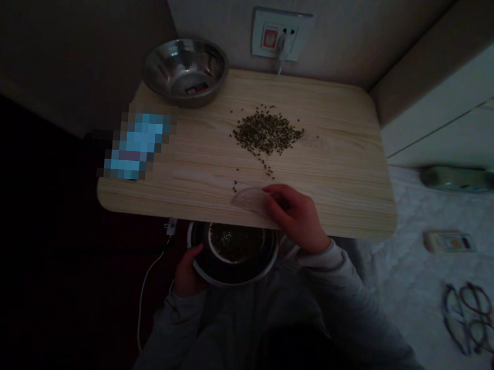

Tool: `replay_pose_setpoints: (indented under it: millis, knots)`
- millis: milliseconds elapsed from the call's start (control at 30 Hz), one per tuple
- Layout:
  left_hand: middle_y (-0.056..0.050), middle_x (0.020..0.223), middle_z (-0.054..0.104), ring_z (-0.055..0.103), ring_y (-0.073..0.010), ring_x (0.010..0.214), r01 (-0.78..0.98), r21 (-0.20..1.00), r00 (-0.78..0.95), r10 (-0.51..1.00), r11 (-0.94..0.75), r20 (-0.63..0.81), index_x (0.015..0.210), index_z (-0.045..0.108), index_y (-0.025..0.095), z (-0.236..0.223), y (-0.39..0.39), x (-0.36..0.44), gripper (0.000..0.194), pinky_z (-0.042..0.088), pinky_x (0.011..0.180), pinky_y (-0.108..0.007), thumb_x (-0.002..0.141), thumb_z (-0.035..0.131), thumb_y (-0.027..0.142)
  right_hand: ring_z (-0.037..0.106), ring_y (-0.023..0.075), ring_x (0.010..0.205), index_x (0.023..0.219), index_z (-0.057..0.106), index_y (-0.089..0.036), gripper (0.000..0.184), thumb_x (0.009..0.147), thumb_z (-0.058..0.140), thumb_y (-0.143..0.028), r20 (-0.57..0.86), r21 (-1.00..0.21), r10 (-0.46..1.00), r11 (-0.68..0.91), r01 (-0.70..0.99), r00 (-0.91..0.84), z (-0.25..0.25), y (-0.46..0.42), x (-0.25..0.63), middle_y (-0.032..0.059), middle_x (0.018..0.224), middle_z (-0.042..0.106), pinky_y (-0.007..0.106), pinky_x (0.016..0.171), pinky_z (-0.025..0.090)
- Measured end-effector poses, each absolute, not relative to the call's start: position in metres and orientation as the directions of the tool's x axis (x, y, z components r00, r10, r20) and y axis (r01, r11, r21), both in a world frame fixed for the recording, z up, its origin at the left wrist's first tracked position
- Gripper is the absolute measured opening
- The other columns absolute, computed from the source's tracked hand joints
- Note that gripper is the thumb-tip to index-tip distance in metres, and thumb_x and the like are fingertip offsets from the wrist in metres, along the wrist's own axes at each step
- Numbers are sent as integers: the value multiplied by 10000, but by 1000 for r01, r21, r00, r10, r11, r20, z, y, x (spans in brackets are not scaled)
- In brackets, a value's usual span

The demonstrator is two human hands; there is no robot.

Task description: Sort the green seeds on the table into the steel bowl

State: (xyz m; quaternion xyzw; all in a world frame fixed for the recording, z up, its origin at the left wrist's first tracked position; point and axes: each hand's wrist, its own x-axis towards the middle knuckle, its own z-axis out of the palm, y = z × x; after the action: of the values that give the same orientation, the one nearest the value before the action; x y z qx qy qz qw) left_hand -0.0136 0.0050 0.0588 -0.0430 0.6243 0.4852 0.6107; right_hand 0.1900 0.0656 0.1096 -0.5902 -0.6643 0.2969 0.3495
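My left hand [187, 274] grips the left rim of a round bowl [229, 271], held just below the table's front edge. The bowl has a pale rim and a dark inside, with small grains or beans at its bottom. Against the tabletop near that edge, my right hand [298, 214] pinches a thin, see-through plate with a curved edge [249, 198]. Beyond it lies a spread pile of small dark green beans [267, 131], which look like mung beans. A few stray beans trail toward the plate.
A steel bowl [185, 71] stands at the table's [336, 174] back left corner, with a blurred-out blue phone-like object [136, 146] before it. A wall socket [281, 35] holds a plug. On the white bedding at right lie a green object [467, 180], a small packet [450, 242] and looped cords [470, 316].
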Motion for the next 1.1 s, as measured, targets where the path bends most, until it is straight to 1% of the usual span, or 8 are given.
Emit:
replay_pose_setpoints:
  millis: [100,133,267,400,567,667,900,1100]
  knots:
    - [-39,568,664,641,-253,806,-705,414,-136,464,576,-876,531,650,200,64,5,-12,151,504,748,-362,639,546,204,503,118,586,951,597,-172,238,769,479,-270,134,-801,990,84,593,41,109,65,189,6,635,569,246,582,395]
    - [-43,582,669,639,-252,814,-711,405,-125,464,575,-877,552,660,195,65,5,-12,150,503,752,-359,644,543,200,498,115,573,953,592,-170,239,769,475,-269,142,-800,987,68,596,77,109,65,189,5,634,567,243,573,392]
    - [-42,560,664,644,-235,784,-677,471,-225,451,565,-864,505,644,181,66,3,-18,163,498,757,-331,633,552,139,482,110,542,962,579,-170,248,782,451,-283,170,-798,972,38,602,164,107,67,190,0,620,560,236,546,379]
    - [-12,587,674,637,-209,819,-660,519,-270,473,544,-839,518,644,203,58,0,-25,171,484,781,-298,597,565,75,486,114,554,981,571,-167,263,799,434,-297,186,-800,973,67,596,140,107,76,188,6,631,565,235,550,375]
    - [-42,524,647,633,-252,840,-705,410,-139,455,578,-880,502,638,201,55,3,-21,163,500,758,-342,646,563,184,515,127,605,1013,561,-176,277,811,418,-300,200,-797,973,95,597,112,103,90,183,26,703,601,249,586,388]
    - [-42,561,662,634,-258,835,-721,389,-107,463,574,-880,519,643,206,55,4,-19,163,507,744,-355,652,549,208,524,132,618,1011,568,-182,277,810,418,-298,214,-786,973,116,607,91,101,94,181,32,720,614,252,592,391]
    - [-33,539,658,647,-236,786,-714,432,-192,441,550,-877,484,625,198,71,11,-14,208,503,759,-349,658,521,155,519,133,607,963,600,-182,256,802,429,-283,188,-783,982,162,600,-20,106,90,183,23,665,593,255,592,390]
    - [-41,501,644,651,-233,764,-722,419,-227,383,550,-895,477,622,175,86,14,-8,236,509,745,-346,672,495,138,495,121,588,973,586,-180,261,804,420,-289,205,-829,977,138,542,65,105,90,183,15,663,578,247,570,381]
